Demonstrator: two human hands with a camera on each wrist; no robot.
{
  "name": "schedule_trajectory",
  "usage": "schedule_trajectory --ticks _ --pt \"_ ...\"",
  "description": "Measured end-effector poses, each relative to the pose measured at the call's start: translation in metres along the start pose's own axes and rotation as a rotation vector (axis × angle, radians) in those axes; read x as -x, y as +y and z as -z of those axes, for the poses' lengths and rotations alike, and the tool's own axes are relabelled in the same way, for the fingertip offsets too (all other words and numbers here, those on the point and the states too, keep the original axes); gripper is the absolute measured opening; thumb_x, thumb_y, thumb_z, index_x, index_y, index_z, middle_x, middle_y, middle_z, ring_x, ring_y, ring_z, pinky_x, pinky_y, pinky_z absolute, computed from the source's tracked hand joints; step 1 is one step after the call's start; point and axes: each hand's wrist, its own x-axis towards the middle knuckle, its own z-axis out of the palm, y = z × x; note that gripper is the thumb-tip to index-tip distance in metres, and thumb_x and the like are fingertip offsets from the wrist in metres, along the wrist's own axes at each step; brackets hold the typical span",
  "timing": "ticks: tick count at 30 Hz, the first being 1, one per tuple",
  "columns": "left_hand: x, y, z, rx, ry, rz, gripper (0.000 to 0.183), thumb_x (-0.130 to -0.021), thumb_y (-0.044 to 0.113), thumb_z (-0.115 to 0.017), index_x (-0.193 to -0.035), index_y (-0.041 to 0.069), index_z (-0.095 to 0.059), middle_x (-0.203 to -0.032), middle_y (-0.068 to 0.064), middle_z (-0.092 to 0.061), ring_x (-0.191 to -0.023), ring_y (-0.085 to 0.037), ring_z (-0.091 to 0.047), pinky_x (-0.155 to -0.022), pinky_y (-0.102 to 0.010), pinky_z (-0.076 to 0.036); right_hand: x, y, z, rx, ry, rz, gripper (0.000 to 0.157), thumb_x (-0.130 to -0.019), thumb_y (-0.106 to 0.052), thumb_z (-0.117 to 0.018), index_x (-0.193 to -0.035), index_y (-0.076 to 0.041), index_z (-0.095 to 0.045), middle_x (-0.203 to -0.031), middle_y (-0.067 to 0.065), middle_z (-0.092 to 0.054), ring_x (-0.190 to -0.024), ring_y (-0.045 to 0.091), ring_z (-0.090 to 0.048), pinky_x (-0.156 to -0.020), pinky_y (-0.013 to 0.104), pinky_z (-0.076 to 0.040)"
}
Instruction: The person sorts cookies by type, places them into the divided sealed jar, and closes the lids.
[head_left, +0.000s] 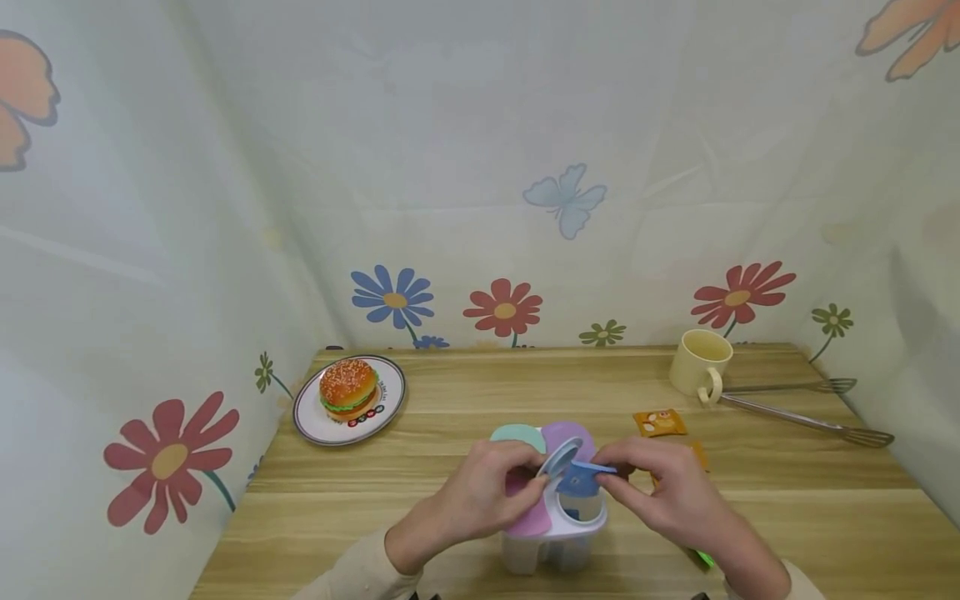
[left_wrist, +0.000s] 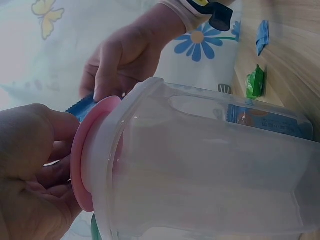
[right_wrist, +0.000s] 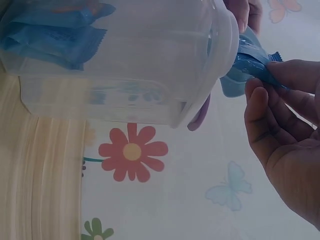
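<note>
A clear plastic storage box point(head_left: 525, 553) with a white top stands on the table between both hands. Its pink lid point(head_left: 531, 518), mint lid point(head_left: 517, 434) and purple lid point(head_left: 568, 438) lie down; the light blue lid point(head_left: 561, 457) is tilted up. My left hand point(head_left: 486, 490) pinches that raised lid between thumb and fingers. Over the uncovered round opening, my right hand point(head_left: 675, 490) pinches a blue wrapped packet point(head_left: 581, 481) by its edge. In the right wrist view, blue packets point(right_wrist: 55, 44) lie at the box's bottom, seen through the wall.
At the back left a plate point(head_left: 311, 421) carries a hamburger point(head_left: 349, 388). A yellow mug point(head_left: 699, 367) stands back right, beside two metal-handled utensils point(head_left: 810, 422). An orange packet point(head_left: 659, 422) lies right of the box; a green packet point(left_wrist: 255, 82) shows in the left wrist view.
</note>
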Motion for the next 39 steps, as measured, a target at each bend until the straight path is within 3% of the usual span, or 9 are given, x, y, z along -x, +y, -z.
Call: schedule_trajectory --ticks 8,23,31,39 --pt "0.000 0.001 0.000 0.009 -0.007 0.009 0.007 -0.084 0.007 -0.072 -0.090 0.009 -0.070 -0.083 0.002 -0.068 -0.077 0.003 -0.057 -0.070 -0.008 -0.049 0.002 0.000 0.001 0.010 -0.036 -0.055 0.029 -0.079 0.003 -0.076 -0.098 -0.018 -0.070 -0.087 -0.006 -0.070 -0.073 0.002 -0.060 -0.065 0.014 -0.050" --pt "-0.001 0.000 0.000 0.011 -0.002 0.000 0.006 -0.084 0.007 -0.072 -0.089 0.009 -0.070 -0.083 0.001 -0.068 -0.077 0.002 -0.058 -0.071 -0.008 -0.049 0.004 0.001 0.003 0.018 -0.068 -0.038 0.029 -0.079 0.003 -0.076 -0.098 -0.017 -0.071 -0.088 -0.006 -0.070 -0.073 0.002 -0.061 -0.065 0.013 -0.050" --pt "-0.001 0.001 0.001 0.004 -0.006 0.008 0.007 -0.084 0.008 -0.073 -0.090 0.009 -0.070 -0.083 0.001 -0.068 -0.078 0.002 -0.058 -0.071 -0.008 -0.049 0.009 0.003 0.001 0.048 -0.128 -0.064 0.020 -0.084 -0.007 -0.075 -0.098 -0.020 -0.070 -0.088 -0.009 -0.069 -0.074 0.000 -0.058 -0.066 0.013 -0.050" --pt "-0.001 0.001 0.001 -0.004 0.003 -0.005 0.006 -0.084 0.008 -0.073 -0.089 0.009 -0.070 -0.082 0.002 -0.068 -0.077 0.002 -0.058 -0.071 -0.007 -0.049 0.011 0.003 0.000 0.083 -0.135 -0.089 0.025 -0.082 -0.007 -0.077 -0.100 -0.023 -0.070 -0.088 -0.014 -0.067 -0.074 -0.002 -0.057 -0.065 0.014 -0.050"
